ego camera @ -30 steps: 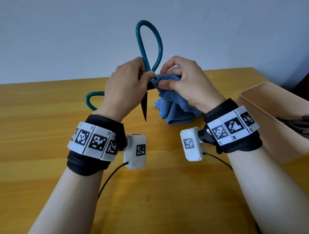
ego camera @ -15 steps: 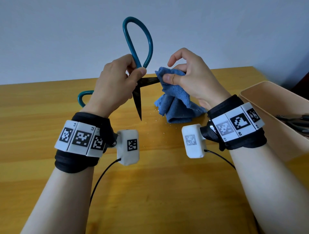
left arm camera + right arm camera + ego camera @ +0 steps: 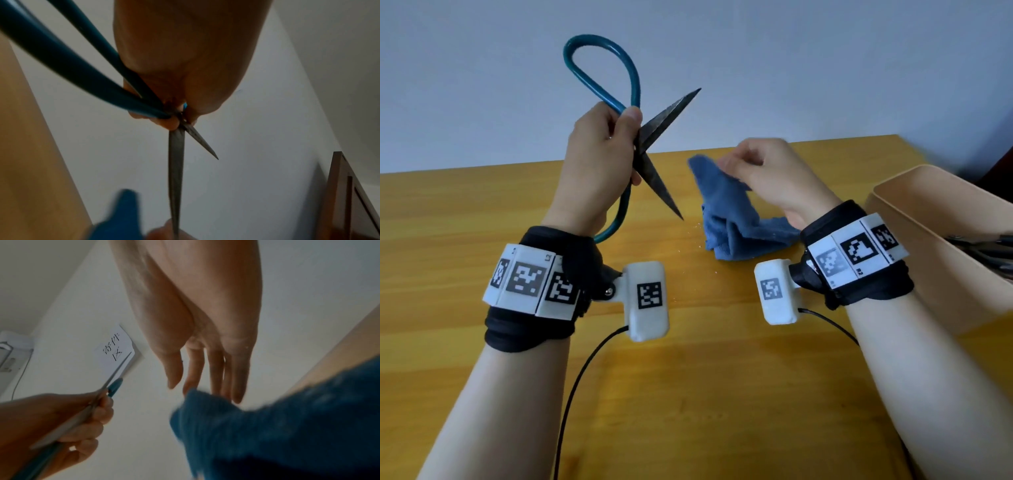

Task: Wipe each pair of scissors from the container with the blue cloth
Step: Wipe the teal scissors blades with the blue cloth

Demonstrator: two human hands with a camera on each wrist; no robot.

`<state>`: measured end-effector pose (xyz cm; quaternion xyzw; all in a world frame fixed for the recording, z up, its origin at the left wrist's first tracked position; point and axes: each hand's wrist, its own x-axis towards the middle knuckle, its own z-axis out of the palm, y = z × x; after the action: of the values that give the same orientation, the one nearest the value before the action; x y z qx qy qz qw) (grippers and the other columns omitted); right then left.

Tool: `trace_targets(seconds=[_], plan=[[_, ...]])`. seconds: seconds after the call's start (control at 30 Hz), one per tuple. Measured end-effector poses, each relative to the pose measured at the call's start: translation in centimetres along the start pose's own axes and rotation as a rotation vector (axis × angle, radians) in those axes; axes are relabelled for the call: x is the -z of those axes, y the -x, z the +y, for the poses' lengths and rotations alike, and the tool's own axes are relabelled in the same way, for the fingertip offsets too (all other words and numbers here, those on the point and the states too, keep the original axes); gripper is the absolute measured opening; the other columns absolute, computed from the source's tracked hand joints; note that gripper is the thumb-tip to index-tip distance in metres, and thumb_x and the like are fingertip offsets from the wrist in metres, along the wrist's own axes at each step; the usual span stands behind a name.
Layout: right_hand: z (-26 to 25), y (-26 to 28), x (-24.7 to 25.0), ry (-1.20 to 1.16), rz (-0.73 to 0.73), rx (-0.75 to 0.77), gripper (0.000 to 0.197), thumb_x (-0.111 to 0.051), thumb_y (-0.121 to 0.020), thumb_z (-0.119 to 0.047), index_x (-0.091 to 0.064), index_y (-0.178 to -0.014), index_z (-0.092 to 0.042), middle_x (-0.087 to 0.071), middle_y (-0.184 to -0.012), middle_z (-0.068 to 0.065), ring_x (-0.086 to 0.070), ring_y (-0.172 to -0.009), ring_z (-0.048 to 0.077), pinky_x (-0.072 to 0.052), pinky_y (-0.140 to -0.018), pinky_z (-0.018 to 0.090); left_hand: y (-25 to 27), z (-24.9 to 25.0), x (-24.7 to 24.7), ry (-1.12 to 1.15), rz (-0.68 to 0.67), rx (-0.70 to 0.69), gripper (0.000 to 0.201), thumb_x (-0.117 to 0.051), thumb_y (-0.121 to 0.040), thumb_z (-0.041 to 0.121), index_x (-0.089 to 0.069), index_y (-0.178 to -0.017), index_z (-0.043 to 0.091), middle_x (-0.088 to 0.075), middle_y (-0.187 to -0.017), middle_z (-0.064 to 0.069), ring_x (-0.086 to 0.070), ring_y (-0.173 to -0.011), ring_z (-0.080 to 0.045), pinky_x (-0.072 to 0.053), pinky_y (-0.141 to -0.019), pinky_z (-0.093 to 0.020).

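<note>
My left hand [image 3: 616,140] grips the teal-handled scissors [image 3: 599,92] at the pivot and holds them raised above the table. Their dark blades [image 3: 654,185] are spread, one pointing up-right, one down-right. In the left wrist view both blades [image 3: 175,170] stick out past my fingers. The blue cloth [image 3: 736,226] lies crumpled on the table with one corner standing up. My right hand [image 3: 743,164] is blurred just beside that corner, to the right of the blades. The right wrist view shows its fingers [image 3: 216,369] straight, tips at the cloth's [image 3: 287,426] top edge, not pinching it.
A beige container [image 3: 928,192] stands at the right table edge with more scissors [image 3: 993,250] inside. The wooden table [image 3: 482,212] runs to a pale wall. Small crumbs lie near the cloth. A brown door frame [image 3: 339,194] shows in the left wrist view.
My left hand has lifted and turned the scissors, so one blade now points up-right. My right hand has come off the blade, moved right and down, and loosened its fingers from the cloth.
</note>
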<state>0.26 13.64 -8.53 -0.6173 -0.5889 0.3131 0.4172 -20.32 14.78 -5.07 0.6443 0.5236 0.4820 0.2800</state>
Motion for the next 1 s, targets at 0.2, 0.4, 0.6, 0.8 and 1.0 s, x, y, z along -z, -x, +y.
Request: trace_targets(seconds=[0.2, 0.4, 0.6, 0.8, 1.0], plan=[[-0.1, 0.8, 0.1, 0.259, -0.232, -0.071, 0.034, -0.083, -0.074, -0.046, -0.069, -0.098, -0.026, -0.064, -0.106, -0.006, -0.062, -0.094, 0.010, -0.046, -0.072, 0.028, 0.1, 0.3, -0.7, 0.071, 0.023, 0.093, 0.026, -0.041, -0.108, 0.032, -0.047, -0.095, 0.010, -0.059, -0.065, -0.001, -0.049, -0.040, -0.007, -0.046, -0.049, -0.021], [0.0, 0.8, -0.6, 0.527, -0.282, -0.127, 0.021, -0.083, -0.074, -0.016, -0.069, -0.090, -0.019, -0.058, -0.085, -0.009, -0.057, -0.083, 0.014, -0.040, -0.059, 0.024, 0.5, 0.9, -1.0, 0.196, 0.008, 0.164, 0.026, -0.040, -0.109, 0.030, -0.044, -0.092, 0.011, -0.057, -0.062, -0.004, -0.049, -0.039, -0.012, -0.052, -0.049, -0.025], [-0.6, 0.3, 0.9, 0.149, -0.034, -0.039, 0.003, -0.068, -0.093, -0.021, -0.071, -0.093, -0.020, -0.068, -0.089, -0.008, -0.060, -0.082, 0.002, -0.043, -0.067, 0.017, 0.8, 1.1, -1.4, 0.251, -0.054, 0.168, 0.023, -0.042, -0.109, 0.030, -0.046, -0.100, 0.009, -0.057, -0.063, -0.008, -0.052, -0.042, -0.014, -0.057, -0.052, -0.029], [-2.4, 1.3, 1.2, -0.694, -0.342, -0.054, 0.020, -0.059, -0.097, -0.011, -0.064, -0.114, -0.001, -0.066, -0.102, 0.013, -0.064, -0.089, 0.018, -0.055, -0.078, 0.029, 1.1, 1.1, -2.1, 0.253, -0.095, 0.164, 0.022, -0.048, -0.107, 0.027, -0.051, -0.098, 0.007, -0.060, -0.056, -0.005, -0.055, -0.042, -0.019, -0.060, -0.054, -0.036], [-2.7, 1.9, 0.4, -0.646, -0.512, -0.015, 0.032, -0.051, -0.098, -0.007, -0.060, -0.119, 0.013, -0.067, -0.112, 0.029, -0.070, -0.098, 0.034, -0.055, -0.086, 0.035, 1.1, 0.9, -2.2, 0.233, -0.062, 0.147, 0.022, -0.052, -0.105, 0.025, -0.056, -0.099, 0.005, -0.061, -0.074, -0.016, -0.056, -0.041, -0.018, -0.054, -0.047, -0.030]])
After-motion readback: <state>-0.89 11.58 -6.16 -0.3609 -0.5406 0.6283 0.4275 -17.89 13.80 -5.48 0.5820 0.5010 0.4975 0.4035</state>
